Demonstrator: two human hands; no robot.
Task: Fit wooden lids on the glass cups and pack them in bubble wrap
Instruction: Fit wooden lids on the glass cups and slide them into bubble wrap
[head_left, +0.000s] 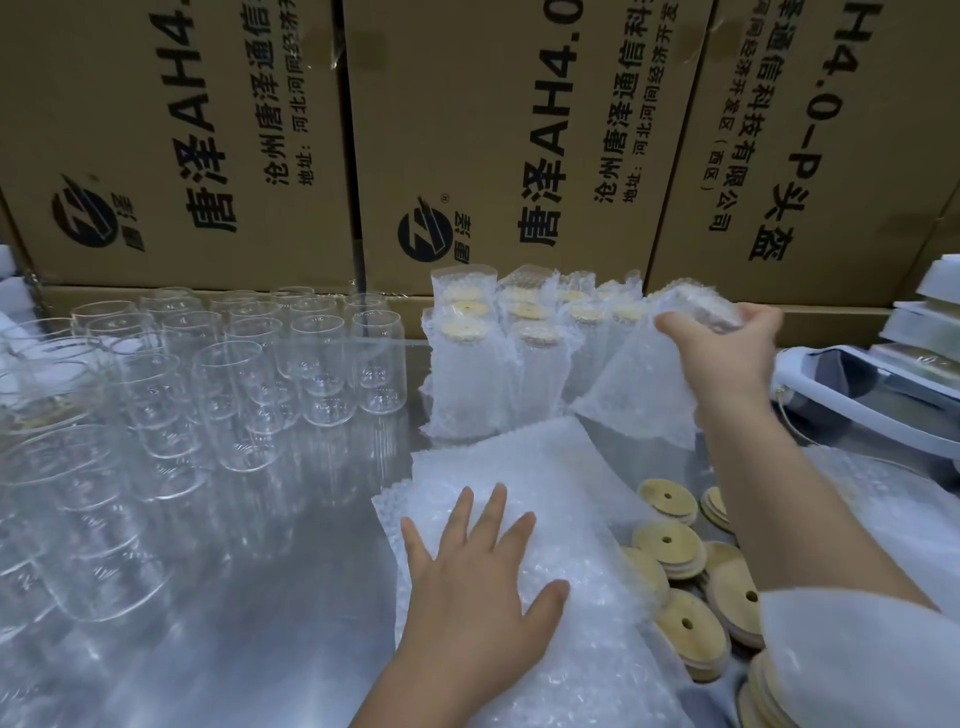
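Observation:
My right hand (727, 348) grips a glass cup wrapped in bubble wrap (701, 306) by its top, next to several wrapped cups (498, 358) with wooden lids standing at the back. My left hand (478, 566) rests flat, fingers spread, on a stack of bubble wrap bags (519, 467) at the front. Several bare glass cups (234, 374) stand in rows on the left of the metal table (260, 597). Round wooden lids (670, 540) with a centre hole lie piled at the right, partly under my right forearm.
Large printed cardboard boxes (467, 130) form a wall behind the table. A white and grey device (872, 405) and stacked white trays (930, 312) stand at the right edge. More bubble wrap (857, 660) lies at the lower right.

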